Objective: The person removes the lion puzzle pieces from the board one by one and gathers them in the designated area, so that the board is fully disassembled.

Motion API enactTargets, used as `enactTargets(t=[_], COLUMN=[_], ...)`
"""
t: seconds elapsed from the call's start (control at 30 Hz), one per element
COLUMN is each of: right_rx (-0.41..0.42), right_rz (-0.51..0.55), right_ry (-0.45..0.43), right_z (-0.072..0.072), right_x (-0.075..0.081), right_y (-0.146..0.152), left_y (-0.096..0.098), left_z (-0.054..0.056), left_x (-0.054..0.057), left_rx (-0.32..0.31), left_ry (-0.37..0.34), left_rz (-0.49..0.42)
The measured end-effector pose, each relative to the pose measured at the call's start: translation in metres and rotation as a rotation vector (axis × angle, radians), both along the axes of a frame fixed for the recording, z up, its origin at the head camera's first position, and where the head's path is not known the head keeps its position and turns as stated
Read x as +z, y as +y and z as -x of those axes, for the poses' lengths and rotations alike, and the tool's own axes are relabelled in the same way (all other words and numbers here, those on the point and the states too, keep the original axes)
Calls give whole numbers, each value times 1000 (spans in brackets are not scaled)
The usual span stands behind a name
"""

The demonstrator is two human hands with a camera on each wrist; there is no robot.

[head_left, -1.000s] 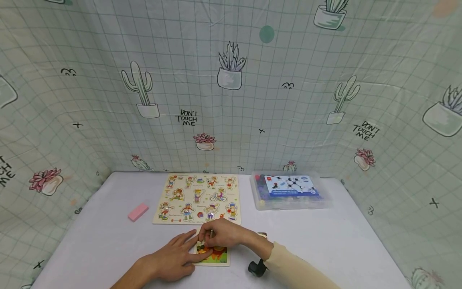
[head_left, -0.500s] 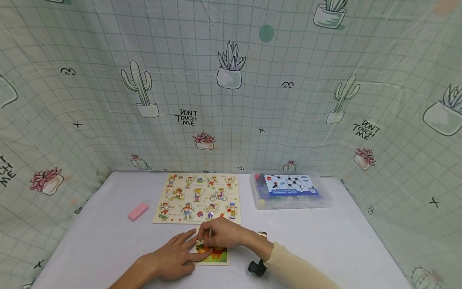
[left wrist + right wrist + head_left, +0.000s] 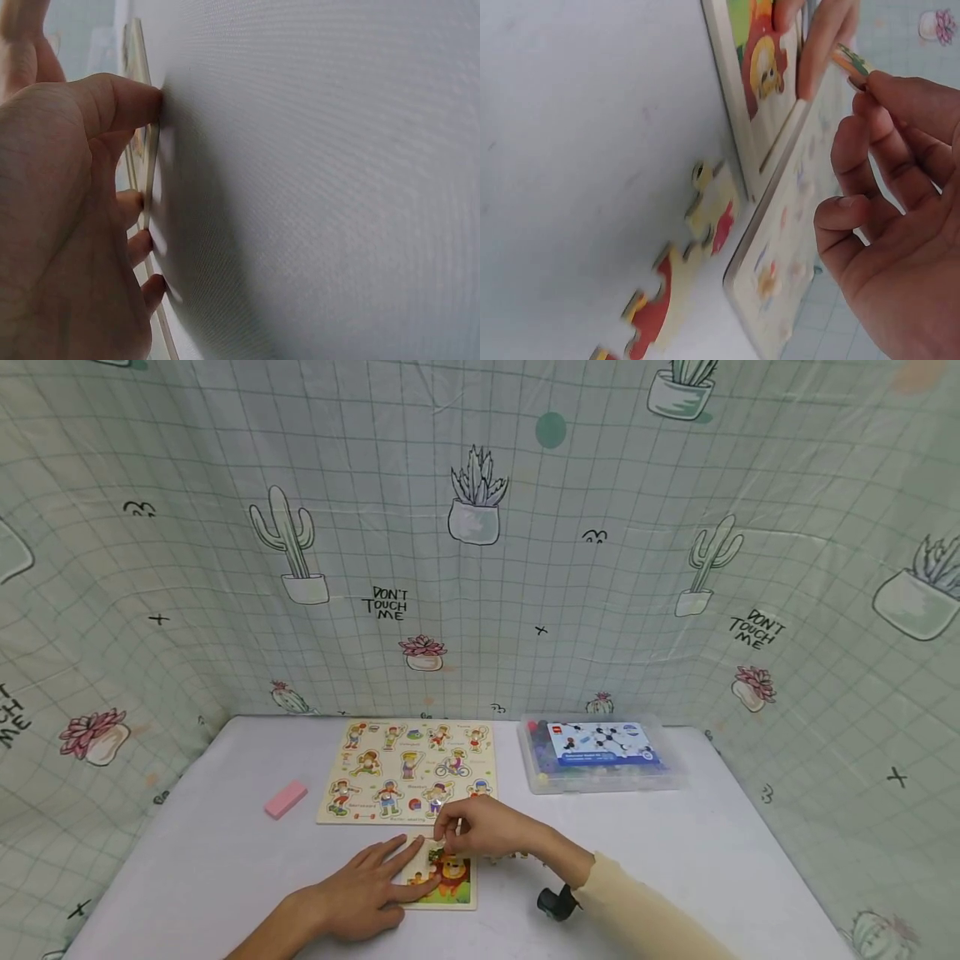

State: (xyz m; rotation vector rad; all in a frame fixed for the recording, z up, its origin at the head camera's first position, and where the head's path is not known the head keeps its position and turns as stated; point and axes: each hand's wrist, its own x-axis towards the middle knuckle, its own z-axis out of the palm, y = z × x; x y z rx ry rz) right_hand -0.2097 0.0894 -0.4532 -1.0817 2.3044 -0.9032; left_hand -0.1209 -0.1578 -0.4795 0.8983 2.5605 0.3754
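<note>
A small wooden jigsaw tray [image 3: 453, 907] with a lion picture lies near the front of the table, partly filled. My left hand [image 3: 362, 893] rests on its left side, fingers spread over tray and picture. In the left wrist view the thumb [image 3: 124, 101] reaches the tray's edge. My right hand [image 3: 491, 827] is above the tray's far part. Between thumb and forefinger it pinches a green-and-orange jigsaw piece [image 3: 851, 64], held off the tray. Loose jigsaw pieces [image 3: 652, 311] lie on the table to the tray's right, mostly hidden under the right wrist in the head view.
Just behind the tray lies a larger wooden puzzle board [image 3: 390, 777] with sports figures. A clear plastic case [image 3: 603, 756] with a molecule-print label is at the back right. A pink block [image 3: 287, 799] lies at left. A black device [image 3: 557, 903] sits by the right sleeve.
My right hand has lifted from the tray's upper left and moved right and back with the jigsaw piece, uncovering the lion's face. My left hand stays almost where it was.
</note>
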Motion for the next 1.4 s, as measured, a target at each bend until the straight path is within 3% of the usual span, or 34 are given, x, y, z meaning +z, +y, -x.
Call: enactTargets(t=[0.3,0.6,0.93,1.4], right_rx=[-30,-3,-21,-27], right_rz=[-49,-122,-169,-236], right_ry=[-79,-179,-108,-16], right_z=[-1,-5,-6,-10], right_x=[5,-1,-9,-9], right_y=[37,60,61,56], left_y=[0,0,0,1], left_z=[0,-1,0,-1], left_x=[-3,-2,-2,-1], left_rx=[7,-3,25,24], left_ry=[-3,25,-20,-7], left_rz=[-8,-25,-22,-20])
